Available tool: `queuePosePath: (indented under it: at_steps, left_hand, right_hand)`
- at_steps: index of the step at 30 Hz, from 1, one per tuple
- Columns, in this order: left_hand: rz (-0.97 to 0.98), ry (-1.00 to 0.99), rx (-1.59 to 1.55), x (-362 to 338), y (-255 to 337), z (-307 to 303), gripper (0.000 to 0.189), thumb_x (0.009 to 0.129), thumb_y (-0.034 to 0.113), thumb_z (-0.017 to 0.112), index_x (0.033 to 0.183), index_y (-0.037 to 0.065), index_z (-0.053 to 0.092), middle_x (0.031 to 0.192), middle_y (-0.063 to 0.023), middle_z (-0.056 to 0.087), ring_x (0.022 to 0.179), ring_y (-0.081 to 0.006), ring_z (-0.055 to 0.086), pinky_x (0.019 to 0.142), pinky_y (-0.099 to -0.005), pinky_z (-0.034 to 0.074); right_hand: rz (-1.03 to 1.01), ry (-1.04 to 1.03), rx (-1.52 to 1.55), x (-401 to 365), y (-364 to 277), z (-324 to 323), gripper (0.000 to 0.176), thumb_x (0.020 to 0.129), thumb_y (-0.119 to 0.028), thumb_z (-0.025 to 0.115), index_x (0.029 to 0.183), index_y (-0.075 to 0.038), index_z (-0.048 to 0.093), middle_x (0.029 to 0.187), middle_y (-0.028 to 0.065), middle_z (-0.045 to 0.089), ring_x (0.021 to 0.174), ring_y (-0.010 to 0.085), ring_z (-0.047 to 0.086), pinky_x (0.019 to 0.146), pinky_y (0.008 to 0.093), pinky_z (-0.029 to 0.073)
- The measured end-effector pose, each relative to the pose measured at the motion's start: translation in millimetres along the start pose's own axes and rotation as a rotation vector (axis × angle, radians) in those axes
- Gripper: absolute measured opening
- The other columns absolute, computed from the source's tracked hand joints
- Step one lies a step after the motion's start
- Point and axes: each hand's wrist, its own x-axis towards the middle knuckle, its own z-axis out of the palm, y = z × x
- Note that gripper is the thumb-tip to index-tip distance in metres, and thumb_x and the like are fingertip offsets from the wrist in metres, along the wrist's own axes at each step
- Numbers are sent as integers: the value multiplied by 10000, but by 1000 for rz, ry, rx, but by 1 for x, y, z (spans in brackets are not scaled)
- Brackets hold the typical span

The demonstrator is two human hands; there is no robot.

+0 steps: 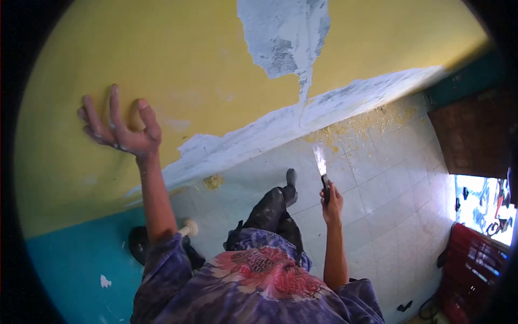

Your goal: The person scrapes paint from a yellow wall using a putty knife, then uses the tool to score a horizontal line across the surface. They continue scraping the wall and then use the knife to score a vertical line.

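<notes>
My left hand (120, 129) rests flat against the yellow wall (189, 70), fingers spread, holding nothing. My right hand (331, 201) is out in front of me, closed round the dark handle of a scraper (322, 167) whose pale metal blade points up and away toward the wall. The wall has a large bare grey patch (286, 38) where the paint is gone, and a long stripped band (302, 116) along its foot. Yellow paint flakes (356, 127) lie on the white tiled floor (388, 216) below it.
A teal section of wall (75, 264) is at lower left. A dark round object with a pale handle (141, 240) lies on the floor by my left side. A brown door (469, 135) and a red crate (475, 270) stand at right.
</notes>
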Motion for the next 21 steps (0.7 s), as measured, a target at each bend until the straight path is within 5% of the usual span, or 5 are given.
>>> queuePosePath:
  at_steps: [6,11,13,15,21]
  left_hand:
    - [92,-65,180,-13,-43,-21,555,868,418,524,1298,69,480,1420,-249,263,1318,-436,220,1043,-595,111]
    - [145,-2,229,-25,-57,-3,585,902,442,449,1344,59,416,1438,-257,231,1343,-445,161,1042,-610,96]
    - [168,-10,240,-26,-56,-4,587,913,441,426,1357,58,395,1442,-262,222,1345,-448,152,1041,-616,96]
    - [176,-35,216,-24,-55,-4,598,909,434,420,1371,56,378,1454,-268,179,1354,-457,118,1041,-625,70]
    - [257,-36,257,-22,-53,0,613,946,446,363,1359,-6,345,1436,-264,215,1337,-453,149,1038,-589,162]
  right_hand:
    - [-2,-401,-273,18,-6,57,226,948,-233,513,1032,-25,538,731,20,528,593,92,510,499,228,404]
    - [-555,-337,-742,62,0,104,145,920,-138,530,967,-42,433,672,57,546,574,116,507,537,285,418]
    - [-600,-328,-814,84,4,117,129,909,-112,523,975,-31,448,623,97,522,567,160,512,545,318,411]
    - [-793,-360,-923,109,18,123,143,886,-104,552,972,-17,477,739,191,586,725,356,602,638,438,457]
    - [-932,-396,-953,164,45,140,120,859,-46,539,965,-18,491,770,226,577,735,423,561,622,468,444]
